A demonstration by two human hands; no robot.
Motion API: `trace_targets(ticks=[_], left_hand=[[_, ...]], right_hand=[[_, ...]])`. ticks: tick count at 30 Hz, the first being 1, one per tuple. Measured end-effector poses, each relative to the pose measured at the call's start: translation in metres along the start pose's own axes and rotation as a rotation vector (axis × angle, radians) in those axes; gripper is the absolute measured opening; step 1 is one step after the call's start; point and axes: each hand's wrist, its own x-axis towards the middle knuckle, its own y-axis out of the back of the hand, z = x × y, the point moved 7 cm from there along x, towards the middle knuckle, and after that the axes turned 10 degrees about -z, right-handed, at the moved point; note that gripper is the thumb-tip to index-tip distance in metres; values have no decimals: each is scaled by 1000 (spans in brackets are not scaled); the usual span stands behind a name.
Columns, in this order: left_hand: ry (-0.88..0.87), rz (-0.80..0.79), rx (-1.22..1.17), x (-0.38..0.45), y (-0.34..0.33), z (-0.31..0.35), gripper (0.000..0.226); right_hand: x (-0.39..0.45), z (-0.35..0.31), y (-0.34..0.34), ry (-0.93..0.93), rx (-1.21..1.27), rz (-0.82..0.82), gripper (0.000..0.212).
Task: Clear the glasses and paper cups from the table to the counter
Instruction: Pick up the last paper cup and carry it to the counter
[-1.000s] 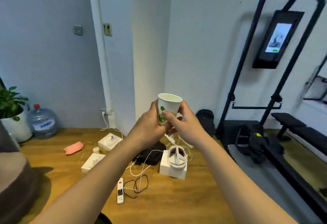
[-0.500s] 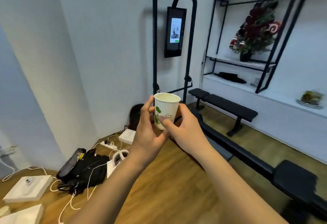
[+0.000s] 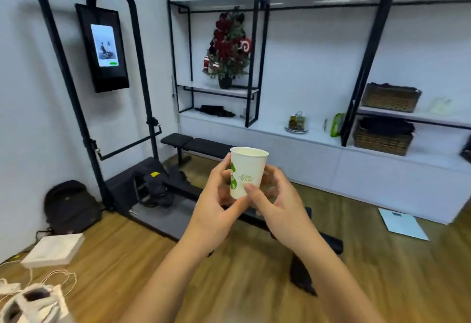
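A white paper cup (image 3: 248, 169) with a green leaf print stands upright in front of me at chest height. My left hand (image 3: 216, 210) wraps its left side and base. My right hand (image 3: 276, 205) grips it from the right, thumb across the lower front. The cup's inside is hidden from view. A long white counter (image 3: 318, 141) runs along the far wall under black-framed shelves. No table or glasses are in view.
A black weight bench (image 3: 201, 146) and a black exercise frame with a screen (image 3: 104, 47) stand ahead on the left. Wicker baskets (image 3: 382, 139), a plate with jars (image 3: 297, 125) and a flower pot (image 3: 225, 83) sit on the shelves. A backpack (image 3: 70, 205) and boxes (image 3: 54, 248) lie on the wood floor.
The view has swung right, from the corner with cables and boxes to the shelving wall and counter. Both hands have kept hold of the cup in front of me.
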Motion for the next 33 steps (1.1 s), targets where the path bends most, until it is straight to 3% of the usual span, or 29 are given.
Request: trace_targets(ticks=[13, 22, 33], left_hand=[[60, -182, -259, 167, -308, -59, 75], [50, -261, -280, 276, -444, -105, 76], [21, -309, -320, 486, -584, -178, 76]], right_hand=[[-34, 110, 310, -99, -36, 345, 35], [-20, 195, 463, -108, 20, 484, 40], [93, 279, 673, -106, -76, 507, 32]])
